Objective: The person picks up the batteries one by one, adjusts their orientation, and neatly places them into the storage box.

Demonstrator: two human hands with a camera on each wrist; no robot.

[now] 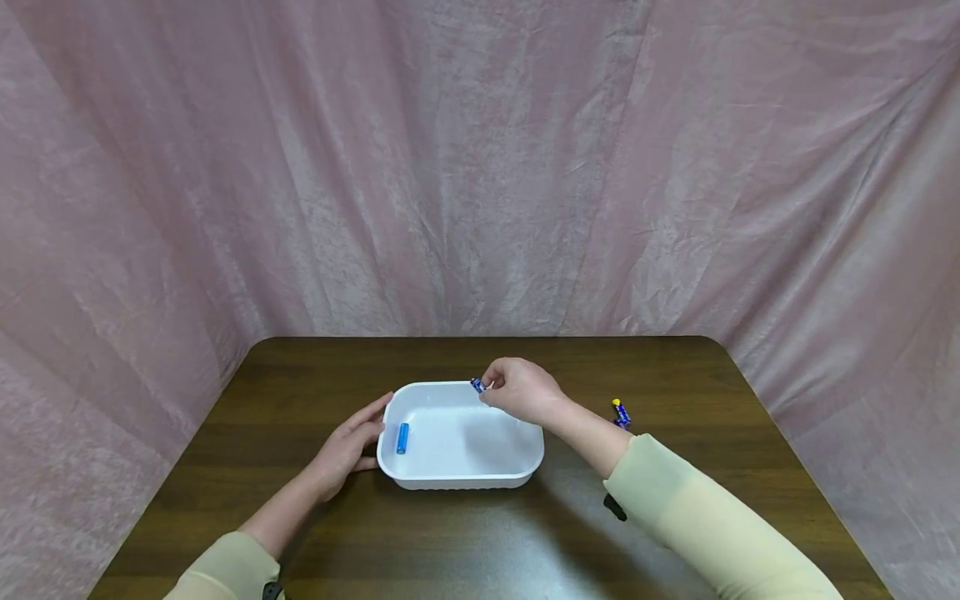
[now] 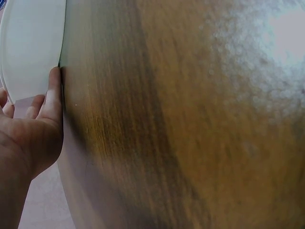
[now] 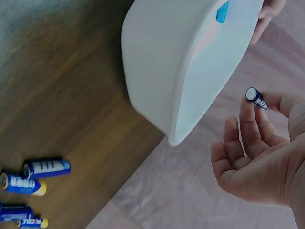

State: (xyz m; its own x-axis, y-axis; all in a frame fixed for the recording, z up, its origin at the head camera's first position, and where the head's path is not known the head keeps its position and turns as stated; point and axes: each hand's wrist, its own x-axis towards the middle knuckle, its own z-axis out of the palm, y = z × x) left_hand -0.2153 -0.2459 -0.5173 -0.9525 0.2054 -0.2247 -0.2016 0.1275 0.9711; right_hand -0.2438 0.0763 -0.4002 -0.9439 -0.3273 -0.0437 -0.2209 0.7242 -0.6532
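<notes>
A white plastic basin (image 1: 465, 481) sits on the table, with one light-blue battery (image 1: 402, 438) lying inside near its left end. My left hand (image 1: 347, 450) rests against the basin's left side, fingers extended along its wall; the left wrist view shows the fingers (image 2: 55, 90) at the wall's lower edge. Over the basin's far right part, my right hand (image 1: 525, 390) pinches a dark-blue battery (image 3: 256, 98) between thumb and fingertips. That battery is held above rim height, its flat end facing the right wrist camera.
Several blue batteries with yellow ends (image 1: 622, 412) lie on the brown wooden table (image 1: 675, 467) right of the basin, partly behind the right forearm in the head view. A pink curtain (image 1: 465, 167) hangs behind the table and along its sides.
</notes>
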